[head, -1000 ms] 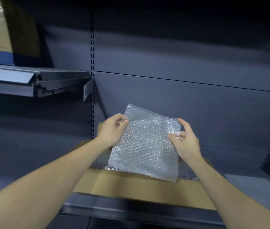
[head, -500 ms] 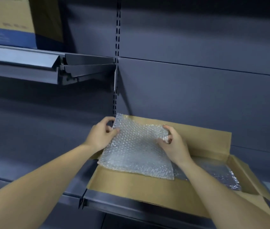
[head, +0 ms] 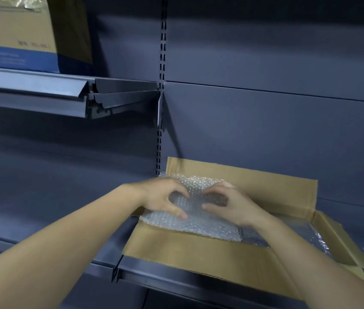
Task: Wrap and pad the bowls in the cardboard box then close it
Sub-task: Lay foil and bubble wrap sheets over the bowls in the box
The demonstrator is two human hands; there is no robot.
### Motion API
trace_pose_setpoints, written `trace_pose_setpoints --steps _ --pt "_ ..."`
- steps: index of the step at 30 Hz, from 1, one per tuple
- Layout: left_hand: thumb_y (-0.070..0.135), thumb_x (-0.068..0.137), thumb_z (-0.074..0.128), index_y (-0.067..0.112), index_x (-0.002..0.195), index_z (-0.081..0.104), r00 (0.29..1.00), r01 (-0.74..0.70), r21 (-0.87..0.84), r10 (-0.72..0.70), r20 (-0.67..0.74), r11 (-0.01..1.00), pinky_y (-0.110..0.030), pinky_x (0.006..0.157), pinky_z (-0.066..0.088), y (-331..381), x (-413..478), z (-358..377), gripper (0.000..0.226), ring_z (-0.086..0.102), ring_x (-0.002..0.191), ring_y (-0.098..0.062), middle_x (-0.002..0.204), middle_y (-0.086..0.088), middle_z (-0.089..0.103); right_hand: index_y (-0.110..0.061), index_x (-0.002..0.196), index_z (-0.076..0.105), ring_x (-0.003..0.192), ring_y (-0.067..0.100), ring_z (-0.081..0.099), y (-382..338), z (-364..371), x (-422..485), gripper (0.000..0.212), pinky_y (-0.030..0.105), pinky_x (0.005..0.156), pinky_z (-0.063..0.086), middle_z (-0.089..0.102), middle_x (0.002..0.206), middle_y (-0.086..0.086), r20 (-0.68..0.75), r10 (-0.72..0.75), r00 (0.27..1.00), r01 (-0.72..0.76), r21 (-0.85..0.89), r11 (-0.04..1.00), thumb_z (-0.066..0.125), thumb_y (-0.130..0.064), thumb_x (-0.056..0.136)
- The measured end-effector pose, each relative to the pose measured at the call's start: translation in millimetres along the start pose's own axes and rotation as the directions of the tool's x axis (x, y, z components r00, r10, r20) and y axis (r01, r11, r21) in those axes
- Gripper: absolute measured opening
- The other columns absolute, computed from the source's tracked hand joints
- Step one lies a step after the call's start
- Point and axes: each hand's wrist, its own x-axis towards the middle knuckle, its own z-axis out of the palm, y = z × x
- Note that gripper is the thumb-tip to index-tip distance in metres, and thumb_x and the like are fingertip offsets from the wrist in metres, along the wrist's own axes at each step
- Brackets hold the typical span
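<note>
Cardboard box (head: 199, 253) sits open on the lower shelf (head: 154, 277), its near flap folded outward and hanging over the shelf's front lip. The back flap (head: 243, 181) stands upright against the grey back panel (head: 265, 130), and the right flap (head: 341, 241) splays outward at the far end. That leaves the box mouth walled at the back and free from above.

A bubble wrap sheet (head: 199, 226) lies across the left end of the opening, its front edge overlapping the fold of the near flap and its left corner reaching past the box's left edge. The left hand (head: 165, 200) is on the sheet's left part, fingers curled and arched, thumb and fingertips bearing down on the plastic. The right hand (head: 227, 206) mirrors it just beside, fingers curled onto the same sheet, with a narrow gap between the two hands. What lies under the sheet cannot be made out.

More bubble lining (head: 310, 237) shows inside the right part of the box, which is uncovered.

A slotted upright (head: 162, 63) runs down the back panel to just behind the box's left rear corner. Up and to the left, an upper shelf (head: 31, 85) juts forward on its bracket, well apart from the hands, carrying a brown and blue carton (head: 14, 34).
</note>
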Motion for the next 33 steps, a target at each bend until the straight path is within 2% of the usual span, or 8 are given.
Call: trace_pose_setpoints --steps 3,6,9,12,16,18,24,33 --pt "0.079 0.066 0.065 0.038 0.138 0.047 0.987 0.025 0.036 -0.031 0.156 0.999 -0.04 0.114 0.034 0 8 4 0.085 0.041 0.135 -0.013 0.149 0.012 0.043 -0.033 0.142 0.045 0.134 0.007 0.038 -10 -1 1 0.075 0.035 0.116 0.031 0.041 0.147 -0.012 0.215 -0.003 0.977 -0.003 0.03 1.0 0.066 -0.064 0.077" --pt "0.067 0.078 0.065 0.035 0.139 0.047 0.986 0.001 0.108 -0.019 0.168 0.994 -0.042 0.111 0.037 -4 8 10 0.071 0.042 0.132 -0.017 0.146 0.007 0.045 -0.033 0.149 0.034 0.141 0.011 0.03 -8 7 3 0.08 0.035 0.118 0.025 0.031 0.154 -0.011 0.327 0.024 0.945 -0.003 -0.067 0.998 0.065 -0.061 0.081" --pt "0.048 0.088 0.067 0.03 0.14 0.048 0.986 -0.071 0.162 0.045 0.16 0.984 -0.039 0.112 0.036 -7 9 20 0.058 0.041 0.133 -0.017 0.145 0.004 0.045 -0.037 0.147 0.033 0.138 0.013 0.031 -4 18 4 0.076 0.034 0.116 0.027 0.034 0.149 -0.009 0.34 0.017 0.94 0.042 -0.164 0.986 0.065 -0.059 0.082" --pt "0.052 0.088 0.065 0.033 0.138 0.048 0.991 -0.09 0.169 0.07 0.118 0.982 -0.04 0.109 0.039 -9 5 23 0.056 0.042 0.13 -0.015 0.143 0.008 0.045 -0.036 0.148 0.03 0.136 0.014 0.03 -5 20 5 0.079 0.032 0.115 0.027 0.033 0.148 -0.007 0.34 0.02 0.94 0.053 -0.204 0.978 0.067 -0.057 0.081" --pt "0.066 0.084 0.057 0.037 0.137 0.049 0.991 -0.121 0.399 0.132 0.0 0.909 -0.029 0.093 0.04 0 -4 17 0.06 0.042 0.116 -0.011 0.126 0.008 0.048 -0.038 0.145 0.032 0.133 0.016 0.035 -3 25 11 0.076 0.031 0.112 0.032 0.035 0.144 -0.005 0.355 0.039 0.934 0.051 -0.241 0.969 0.068 -0.056 0.08" --pt "0.063 0.085 0.06 0.036 0.135 0.051 0.994 -0.108 0.344 0.101 0.038 0.933 -0.031 0.092 0.043 2 -8 12 0.057 0.044 0.111 -0.011 0.122 0.007 0.05 -0.043 0.145 0.029 0.134 0.018 0.036 -2 27 14 0.079 0.033 0.109 0.037 0.033 0.145 -0.005 0.373 0.065 0.926 0.032 -0.249 0.968 0.068 -0.059 0.078" --pt "0.035 0.086 0.072 0.032 0.139 0.049 0.963 0.027 0.223 -0.085 0.256 0.974 -0.037 0.108 0.04 3 -8 -14 0.058 0.045 0.128 -0.017 0.14 0.005 0.047 -0.04 0.151 0.02 0.142 0.023 0.03 -8 23 14 0.089 0.035 0.115 0.031 0.024 0.156 -0.001 0.391 0.081 0.917 0.041 -0.294 0.955 0.067 -0.061 0.078" --pt "0.048 0.088 0.066 0.044 0.149 0.023 0.991 -0.034 0.547 -0.042 0.126 0.836 -0.047 0.114 0.025 -8 -6 15 0.074 0.022 0.145 -0.022 0.157 0.004 0.028 -0.036 0.154 0.011 0.14 0.029 0.032 -19 23 13 0.089 0.037 0.113 0.033 0.024 0.157 0.006 0.422 0.125 0.898 0.041 -0.362 0.931 0.066 -0.049 0.085"
